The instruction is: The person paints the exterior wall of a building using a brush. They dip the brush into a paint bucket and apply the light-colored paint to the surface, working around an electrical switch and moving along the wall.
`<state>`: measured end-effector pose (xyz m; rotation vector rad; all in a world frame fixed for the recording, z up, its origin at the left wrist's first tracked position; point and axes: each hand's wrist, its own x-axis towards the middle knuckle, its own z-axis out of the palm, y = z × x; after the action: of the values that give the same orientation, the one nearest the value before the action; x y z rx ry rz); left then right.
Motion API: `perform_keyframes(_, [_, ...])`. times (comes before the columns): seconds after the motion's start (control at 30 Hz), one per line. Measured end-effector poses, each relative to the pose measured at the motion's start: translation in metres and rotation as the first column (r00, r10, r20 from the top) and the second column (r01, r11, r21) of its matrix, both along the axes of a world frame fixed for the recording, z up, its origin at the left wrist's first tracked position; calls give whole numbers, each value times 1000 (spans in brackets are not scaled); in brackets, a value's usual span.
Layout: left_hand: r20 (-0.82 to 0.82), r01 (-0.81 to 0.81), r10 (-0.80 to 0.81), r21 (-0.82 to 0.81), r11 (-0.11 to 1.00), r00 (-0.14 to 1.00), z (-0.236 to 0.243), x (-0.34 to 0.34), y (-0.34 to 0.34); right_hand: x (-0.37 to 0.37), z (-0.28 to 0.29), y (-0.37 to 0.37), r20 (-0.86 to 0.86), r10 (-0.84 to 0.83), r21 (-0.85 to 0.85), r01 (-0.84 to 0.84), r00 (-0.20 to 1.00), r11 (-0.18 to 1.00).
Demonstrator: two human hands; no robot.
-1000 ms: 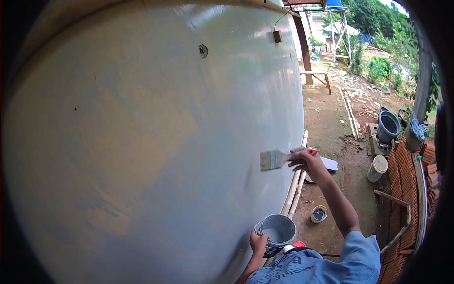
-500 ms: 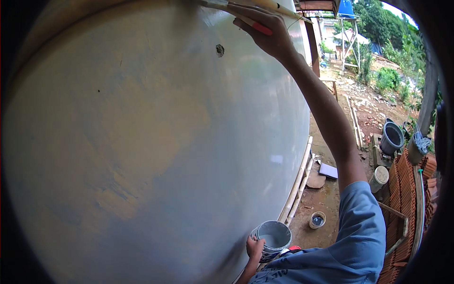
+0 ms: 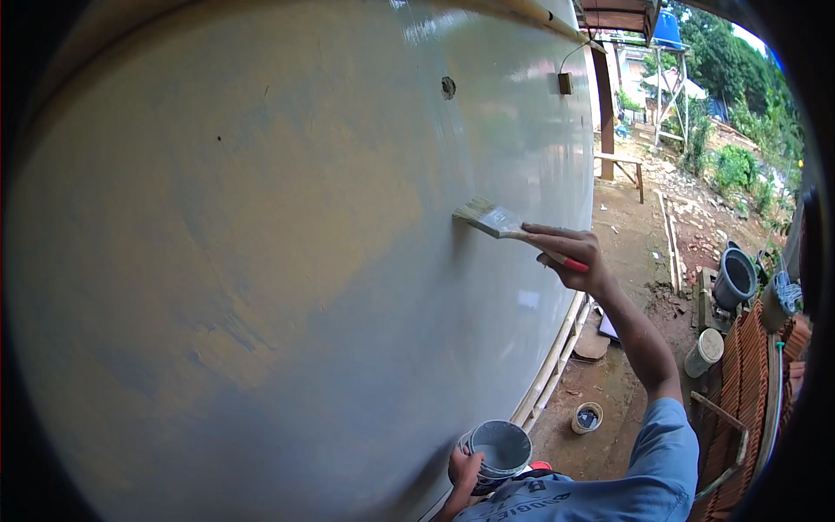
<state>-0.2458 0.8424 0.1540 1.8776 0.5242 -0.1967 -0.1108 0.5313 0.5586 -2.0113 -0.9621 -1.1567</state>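
My right hand (image 3: 570, 252) is closed round the handle of a flat paintbrush (image 3: 496, 221), whose handle end is red. The pale bristles point left and lie against or very close to the wall (image 3: 287, 235); I cannot tell which. Grey-white paint covers much of that wall, with yellowish patches at the left and wet streaks above the brush. Low in the picture my left hand (image 3: 465, 468) grips the rim of a paint bucket (image 3: 501, 445) that holds greyish liquid, close to the wall and my body.
Bamboo poles (image 3: 550, 365) run along the wall's foot. On the ground at right are a small tub (image 3: 587, 418), a lidded white bucket (image 3: 704, 352), a dark bucket (image 3: 736, 277) and stacked roof tiles (image 3: 739, 357). A wooden bench (image 3: 622, 161) stands farther off. The wall has a small hole (image 3: 448, 88).
My right hand has brought the paintbrush down from the top of the wall to its middle, leaving wet streaks above. The left hand still holds the bucket. My view has shifted slightly.
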Motion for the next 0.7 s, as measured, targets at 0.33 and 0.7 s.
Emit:
perform_keyframes(0.33, [84,11,-15,47,999,996,-6,-3,-1,77,203,11,309,-13,215,-57,951,975])
perform_keyframes(0.7, [40,1,-4,62,998,999,-39,-10,13,3,-134,9,-147,2,28,2,989,1000])
